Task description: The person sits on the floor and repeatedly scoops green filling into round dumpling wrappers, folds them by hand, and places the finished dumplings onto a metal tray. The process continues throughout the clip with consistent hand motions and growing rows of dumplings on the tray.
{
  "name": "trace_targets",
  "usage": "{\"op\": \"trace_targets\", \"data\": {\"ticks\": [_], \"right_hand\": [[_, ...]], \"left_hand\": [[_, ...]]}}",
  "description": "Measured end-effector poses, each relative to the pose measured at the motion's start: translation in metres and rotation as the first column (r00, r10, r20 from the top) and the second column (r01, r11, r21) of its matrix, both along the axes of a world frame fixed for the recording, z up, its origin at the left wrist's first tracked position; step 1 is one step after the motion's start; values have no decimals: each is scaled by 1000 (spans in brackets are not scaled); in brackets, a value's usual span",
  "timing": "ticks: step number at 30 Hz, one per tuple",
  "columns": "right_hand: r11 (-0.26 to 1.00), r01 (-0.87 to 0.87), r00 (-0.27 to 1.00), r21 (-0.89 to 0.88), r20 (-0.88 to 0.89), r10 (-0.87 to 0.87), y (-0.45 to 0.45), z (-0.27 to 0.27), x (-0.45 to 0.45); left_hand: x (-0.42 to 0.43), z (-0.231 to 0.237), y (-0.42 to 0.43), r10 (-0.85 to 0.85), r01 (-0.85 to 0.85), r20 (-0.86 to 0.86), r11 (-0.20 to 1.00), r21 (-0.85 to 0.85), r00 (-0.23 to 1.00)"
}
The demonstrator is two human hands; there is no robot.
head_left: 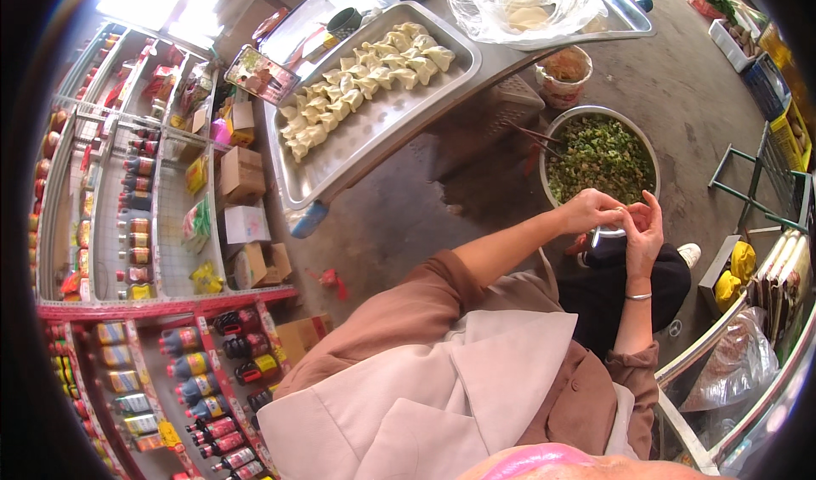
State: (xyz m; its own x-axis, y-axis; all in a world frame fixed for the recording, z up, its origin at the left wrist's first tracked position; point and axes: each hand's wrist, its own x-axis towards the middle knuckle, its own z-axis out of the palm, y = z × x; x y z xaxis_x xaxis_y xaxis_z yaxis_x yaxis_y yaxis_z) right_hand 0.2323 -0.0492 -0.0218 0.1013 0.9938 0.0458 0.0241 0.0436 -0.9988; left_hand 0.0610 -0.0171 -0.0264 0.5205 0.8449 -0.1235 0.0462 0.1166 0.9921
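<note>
My left hand (594, 211) and my right hand (642, 228) meet above the near edge of a metal bowl (656, 155) of chopped green filling (602, 155). Their fingertips pinch a small pale dumpling (619, 211), mostly hidden by the fingers. A thin, shiny handle (596, 236) sticks out below my left fingers. Chopsticks (532, 134) lean into the bowl's left side. On the table, a metal tray (376, 142) holds rows of folded dumplings (363, 78). Beyond it, round dough wrappers (529, 16) lie in a clear plastic bag on another metal tray (628, 24).
A phone (262, 75) stands at the dumpling tray's left edge, with dark cups (344, 22) behind. A bucket (564, 78) stands beyond the bowl. Shelves (159, 142) of bottles and packets fill the left. Crates (771, 84) and a green metal frame (752, 174) are at right.
</note>
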Motion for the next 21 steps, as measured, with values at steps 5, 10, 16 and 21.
{"op": "trace_targets", "data": {"ticks": [5, 10, 16, 21], "right_hand": [[1000, 8, 1000, -12, -6, -8, 0, 3, -1], [998, 57, 993, -31, -98, -59, -1, 12, -5], [986, 164, 976, -35, 147, -157, -2, 6, 4], [982, 46, 990, -184, -124, -69, -4, 11, -2]], "left_hand": [[0, 0, 0, 24, -24, -5, 1000, 6, 1000], [-6, -7, 0, 129, -122, 85, 989, -81, 988], [-8, -11, 1, 369, -129, 465, 873, -471, 805], [-5, -2, -2, 407, -156, 469, 860, -486, 784]]}}
